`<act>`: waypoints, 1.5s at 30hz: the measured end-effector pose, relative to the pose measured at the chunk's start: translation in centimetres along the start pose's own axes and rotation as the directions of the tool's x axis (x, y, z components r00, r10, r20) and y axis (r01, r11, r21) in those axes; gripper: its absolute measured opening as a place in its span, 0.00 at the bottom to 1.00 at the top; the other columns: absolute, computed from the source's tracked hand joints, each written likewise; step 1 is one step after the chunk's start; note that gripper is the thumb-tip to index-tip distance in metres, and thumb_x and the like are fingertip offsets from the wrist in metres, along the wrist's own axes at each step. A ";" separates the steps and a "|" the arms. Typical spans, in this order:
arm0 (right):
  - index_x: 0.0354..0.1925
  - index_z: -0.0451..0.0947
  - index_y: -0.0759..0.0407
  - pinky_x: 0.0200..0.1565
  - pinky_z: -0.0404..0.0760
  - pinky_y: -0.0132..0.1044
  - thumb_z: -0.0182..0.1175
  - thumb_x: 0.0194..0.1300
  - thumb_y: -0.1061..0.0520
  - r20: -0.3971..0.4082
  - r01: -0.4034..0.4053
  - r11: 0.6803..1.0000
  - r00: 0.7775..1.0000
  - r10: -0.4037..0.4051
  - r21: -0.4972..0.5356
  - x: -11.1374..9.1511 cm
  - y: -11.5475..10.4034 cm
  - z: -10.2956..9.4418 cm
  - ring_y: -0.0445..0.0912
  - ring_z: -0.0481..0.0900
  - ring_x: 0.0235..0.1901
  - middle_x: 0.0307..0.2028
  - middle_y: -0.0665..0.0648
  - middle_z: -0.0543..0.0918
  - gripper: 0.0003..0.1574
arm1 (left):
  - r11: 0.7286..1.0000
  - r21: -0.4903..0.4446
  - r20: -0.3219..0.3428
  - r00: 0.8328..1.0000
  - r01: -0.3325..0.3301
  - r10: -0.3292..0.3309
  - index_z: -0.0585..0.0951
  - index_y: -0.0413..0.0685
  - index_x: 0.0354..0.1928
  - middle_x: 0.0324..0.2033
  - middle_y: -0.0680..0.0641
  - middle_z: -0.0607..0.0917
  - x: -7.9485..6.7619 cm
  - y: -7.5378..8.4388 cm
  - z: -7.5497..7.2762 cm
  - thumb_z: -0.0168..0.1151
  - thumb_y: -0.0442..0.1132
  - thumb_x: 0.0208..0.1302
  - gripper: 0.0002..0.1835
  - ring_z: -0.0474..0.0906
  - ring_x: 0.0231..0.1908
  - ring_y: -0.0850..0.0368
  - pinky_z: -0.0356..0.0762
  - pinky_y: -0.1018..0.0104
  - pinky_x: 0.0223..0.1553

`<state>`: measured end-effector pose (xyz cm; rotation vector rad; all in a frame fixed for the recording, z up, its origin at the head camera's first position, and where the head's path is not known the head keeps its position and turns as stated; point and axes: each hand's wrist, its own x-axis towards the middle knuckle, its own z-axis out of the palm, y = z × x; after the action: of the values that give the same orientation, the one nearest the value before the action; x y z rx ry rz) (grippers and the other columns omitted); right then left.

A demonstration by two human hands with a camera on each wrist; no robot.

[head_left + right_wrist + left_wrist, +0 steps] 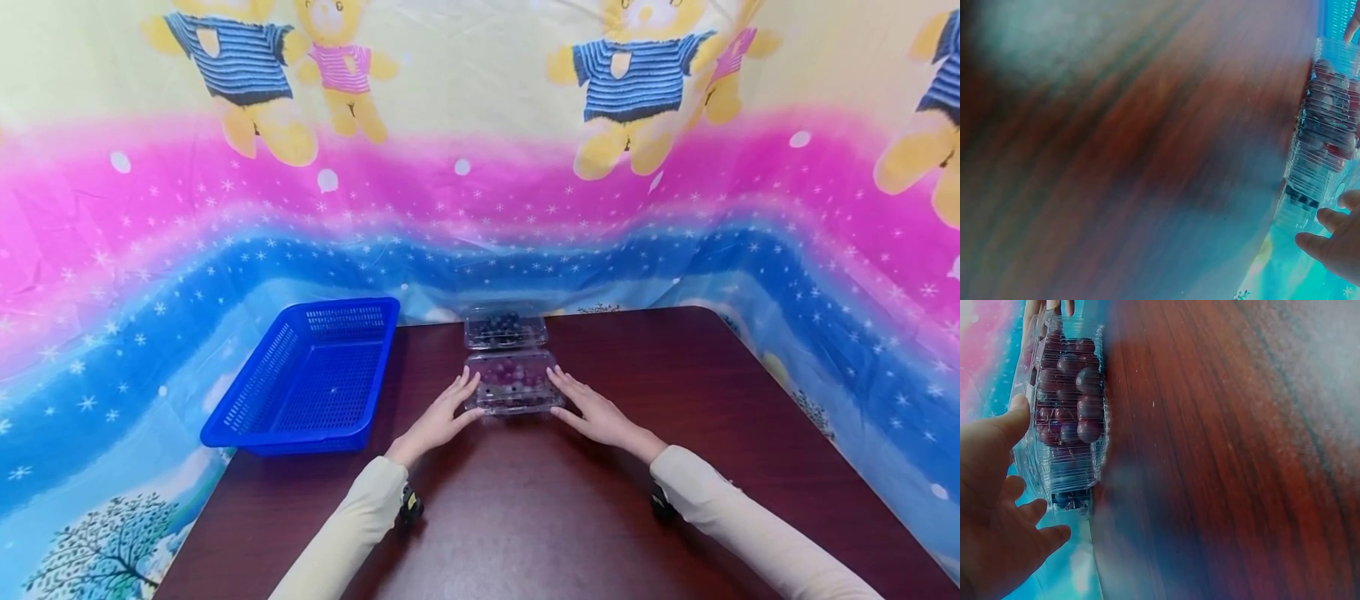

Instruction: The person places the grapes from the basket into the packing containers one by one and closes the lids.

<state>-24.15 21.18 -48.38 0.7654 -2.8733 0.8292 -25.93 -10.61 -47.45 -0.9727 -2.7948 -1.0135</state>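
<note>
A clear plastic clamshell box [515, 383] of round reddish-purple fruit, like grapes [1089, 406], sits on the table. My left hand [442, 417] is at its left end, fingers spread and mostly straight. At the opposite end is my right hand [600, 417], fingers likewise extended. The left thumb [1017, 415] overlaps the box edge in the left wrist view; whether it presses there I cannot tell. In the right wrist view, part of the right hand [1338, 240] shows beside the box. Directly behind stands a second clear box [505, 328] with small dark berries.
A blue perforated plastic basket [385, 367] stands at the left of the dark reddish-brown wooden table [510, 517]. Hanging cloth with bears and snowflakes [465, 192] borders the table's back and sides.
</note>
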 end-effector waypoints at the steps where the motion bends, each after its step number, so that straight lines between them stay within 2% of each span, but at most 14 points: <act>1: 0.72 0.42 0.42 0.64 0.54 0.59 0.49 0.68 0.40 0.000 0.002 1.000 1.000 -0.002 0.000 0.0 0.0 0.0 0.56 0.49 0.70 0.72 0.54 0.47 0.42 | 1.000 0.000 -0.001 1.000 0.001 -0.001 0.55 0.47 0.70 0.71 0.39 0.49 0.0 0.0 0.0 0.54 0.50 0.66 0.35 0.46 0.69 0.43 0.51 0.48 0.67; 20: 0.72 0.42 0.43 0.64 0.53 0.59 0.47 0.68 0.39 0.006 0.005 1.000 1.000 -0.005 0.006 0.6 0.4 0.1 0.56 0.49 0.70 0.73 0.54 0.46 0.42 | 0.999 0.028 0.007 1.000 0.023 -0.023 0.54 0.49 0.71 0.71 0.40 0.48 0.4 -0.1 -0.1 0.53 0.51 0.66 0.36 0.45 0.70 0.44 0.50 0.50 0.67; 27: 0.73 0.42 0.45 0.65 0.51 0.59 0.48 0.68 0.39 -0.005 0.017 0.999 1.000 -0.017 -0.032 0.6 0.4 -0.1 0.57 0.49 0.70 0.72 0.56 0.48 0.42 | 0.998 0.061 0.003 1.000 0.008 -0.008 0.55 0.47 0.71 0.71 0.39 0.50 0.4 0.1 -0.1 0.53 0.51 0.66 0.35 0.46 0.70 0.42 0.51 0.46 0.66; 36: 0.72 0.43 0.46 0.66 0.49 0.59 0.47 0.67 0.35 -0.007 0.017 0.997 1.000 -0.018 -0.070 0.8 0.2 -0.5 0.56 0.49 0.70 0.72 0.57 0.48 0.44 | 0.996 0.084 0.051 0.998 0.032 -0.036 0.53 0.48 0.71 0.71 0.41 0.49 0.8 0.6 -0.9 0.53 0.52 0.66 0.37 0.44 0.70 0.46 0.49 0.48 0.67; 45: 0.73 0.42 0.46 0.66 0.49 0.58 0.44 0.66 0.33 -0.009 0.002 0.996 1.000 -0.003 -0.087 1.3 0.3 -0.9 0.55 0.47 0.70 0.72 0.57 0.47 0.45 | 0.994 0.093 0.053 0.997 0.059 -0.064 0.52 0.50 0.71 0.71 0.41 0.48 1.4 0.7 -1.3 0.54 0.55 0.64 0.39 0.43 0.70 0.46 0.49 0.47 0.67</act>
<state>-25.49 21.25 -47.53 0.7538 -2.8774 0.7000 -26.88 -10.22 -45.72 -0.9240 -2.9042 -0.8691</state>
